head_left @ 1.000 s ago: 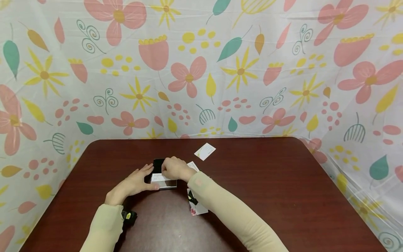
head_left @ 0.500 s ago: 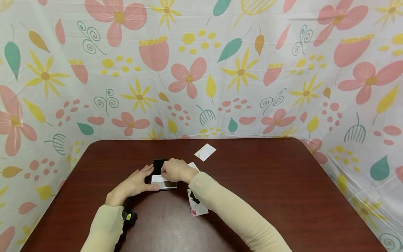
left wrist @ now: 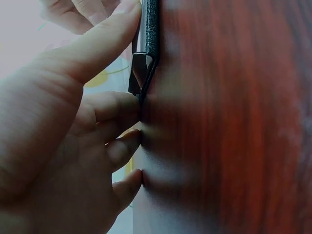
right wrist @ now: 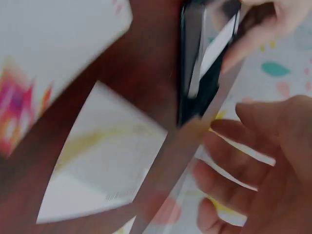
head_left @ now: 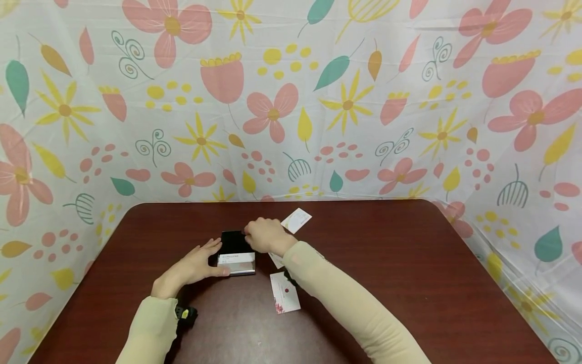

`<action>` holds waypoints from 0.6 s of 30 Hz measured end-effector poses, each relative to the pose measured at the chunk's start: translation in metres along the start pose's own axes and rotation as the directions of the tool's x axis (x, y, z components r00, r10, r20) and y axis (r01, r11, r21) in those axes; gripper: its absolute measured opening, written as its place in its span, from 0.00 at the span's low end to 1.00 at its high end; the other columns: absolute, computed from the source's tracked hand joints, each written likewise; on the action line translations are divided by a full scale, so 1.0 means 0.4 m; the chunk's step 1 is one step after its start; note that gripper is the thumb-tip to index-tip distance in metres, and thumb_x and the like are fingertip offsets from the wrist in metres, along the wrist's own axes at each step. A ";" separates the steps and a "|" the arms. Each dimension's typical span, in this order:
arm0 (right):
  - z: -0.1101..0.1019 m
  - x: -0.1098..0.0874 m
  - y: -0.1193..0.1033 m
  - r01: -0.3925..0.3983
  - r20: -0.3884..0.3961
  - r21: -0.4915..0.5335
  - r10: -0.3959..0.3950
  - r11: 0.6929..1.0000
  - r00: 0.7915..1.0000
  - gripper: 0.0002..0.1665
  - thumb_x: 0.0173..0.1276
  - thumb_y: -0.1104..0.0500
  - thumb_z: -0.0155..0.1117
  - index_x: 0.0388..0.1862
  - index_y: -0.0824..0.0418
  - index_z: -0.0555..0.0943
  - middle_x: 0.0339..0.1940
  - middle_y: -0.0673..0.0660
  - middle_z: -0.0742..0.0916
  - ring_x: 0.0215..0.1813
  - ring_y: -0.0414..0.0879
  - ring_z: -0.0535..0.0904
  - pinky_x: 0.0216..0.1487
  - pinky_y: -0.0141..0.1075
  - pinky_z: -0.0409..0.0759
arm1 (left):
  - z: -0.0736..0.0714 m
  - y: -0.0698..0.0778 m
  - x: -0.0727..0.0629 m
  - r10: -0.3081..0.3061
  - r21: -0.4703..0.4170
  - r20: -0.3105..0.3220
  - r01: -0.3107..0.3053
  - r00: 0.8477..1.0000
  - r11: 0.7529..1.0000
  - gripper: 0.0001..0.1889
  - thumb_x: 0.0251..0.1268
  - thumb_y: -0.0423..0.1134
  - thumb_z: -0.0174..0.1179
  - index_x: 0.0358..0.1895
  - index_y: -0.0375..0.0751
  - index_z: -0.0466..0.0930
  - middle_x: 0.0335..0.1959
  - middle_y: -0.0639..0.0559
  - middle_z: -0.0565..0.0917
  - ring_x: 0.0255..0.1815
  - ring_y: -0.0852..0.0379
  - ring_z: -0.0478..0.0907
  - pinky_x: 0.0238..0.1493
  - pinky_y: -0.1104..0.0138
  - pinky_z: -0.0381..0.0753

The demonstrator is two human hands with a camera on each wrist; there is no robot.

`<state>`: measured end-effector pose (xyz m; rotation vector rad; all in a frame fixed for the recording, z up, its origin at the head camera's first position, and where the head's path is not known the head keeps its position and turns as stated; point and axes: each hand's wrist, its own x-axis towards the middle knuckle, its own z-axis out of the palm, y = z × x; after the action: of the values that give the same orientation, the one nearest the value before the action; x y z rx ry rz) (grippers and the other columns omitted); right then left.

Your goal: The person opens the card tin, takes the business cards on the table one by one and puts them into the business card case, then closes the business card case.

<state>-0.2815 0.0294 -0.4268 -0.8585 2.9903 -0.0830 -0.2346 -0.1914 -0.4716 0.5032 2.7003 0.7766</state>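
A black and silver business card holder (head_left: 242, 268) lies with its lid (head_left: 231, 241) laid back on the table. In its metal pocket sits a white business card (head_left: 230, 258). My left hand (head_left: 193, 262) holds the holder at its left side, thumb on the near edge and index finger by the hinge in the left wrist view. The other fingertips rest on the table. My right hand (head_left: 267, 236) is at the lid's right edge. In the right wrist view its fingers are loosely bent with nothing between them, the index fingertip overlapping the lid's corner.
On the brown table (head_left: 386, 263), a white card (head_left: 296, 221) lies at the back and a flower-printed card (head_left: 285, 299) at the front. Another card (head_left: 276, 260) is partly hidden under my right wrist. A floral cloth (head_left: 273, 116) hangs behind the table.
My right hand has left the card in the pocket and moved back and right to the lid's edge, uncovering more of card and holder. The left hand has stayed still.
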 end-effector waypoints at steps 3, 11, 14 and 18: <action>-0.007 0.000 0.047 -0.091 -0.066 0.032 0.093 0.995 0.993 0.12 0.73 0.50 0.57 0.32 0.49 0.85 0.35 0.52 0.87 0.40 0.51 0.84 0.35 0.50 0.81 | 0.001 0.001 -0.001 0.002 0.002 -0.003 -0.002 1.000 1.000 0.52 0.56 0.61 0.67 0.74 0.30 0.57 0.77 0.35 0.52 0.74 0.27 0.44 0.69 0.37 0.47; -0.007 -0.004 0.188 -0.393 -0.005 0.091 0.395 0.915 0.919 0.20 0.74 0.42 0.54 0.37 0.54 0.84 0.40 0.57 0.87 0.40 0.55 0.84 0.38 0.51 0.80 | -0.003 0.002 -0.005 -0.016 0.012 0.002 0.016 1.000 1.000 0.51 0.56 0.61 0.67 0.75 0.31 0.57 0.77 0.36 0.51 0.73 0.23 0.43 0.68 0.36 0.47; 0.001 -0.011 0.230 -0.483 0.037 0.101 0.482 0.870 0.875 0.22 0.73 0.40 0.54 0.37 0.55 0.84 0.40 0.58 0.86 0.40 0.55 0.83 0.39 0.50 0.79 | -0.003 0.003 -0.006 -0.010 0.011 0.002 0.010 1.000 1.000 0.51 0.57 0.61 0.67 0.75 0.31 0.56 0.77 0.36 0.51 0.73 0.24 0.43 0.68 0.36 0.47; 0.020 -0.017 0.277 -0.543 0.042 0.091 0.541 0.835 0.840 0.25 0.74 0.40 0.53 0.42 0.58 0.85 0.42 0.60 0.86 0.40 0.56 0.83 0.39 0.51 0.79 | -0.003 0.006 -0.006 0.000 0.012 -0.002 0.000 1.000 1.000 0.51 0.57 0.61 0.67 0.74 0.30 0.57 0.77 0.35 0.52 0.73 0.25 0.43 0.68 0.37 0.47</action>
<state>-0.3340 0.1263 -0.4415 0.0248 3.0500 -0.2058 -0.2321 -0.1910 -0.4689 0.5061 2.7085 0.7615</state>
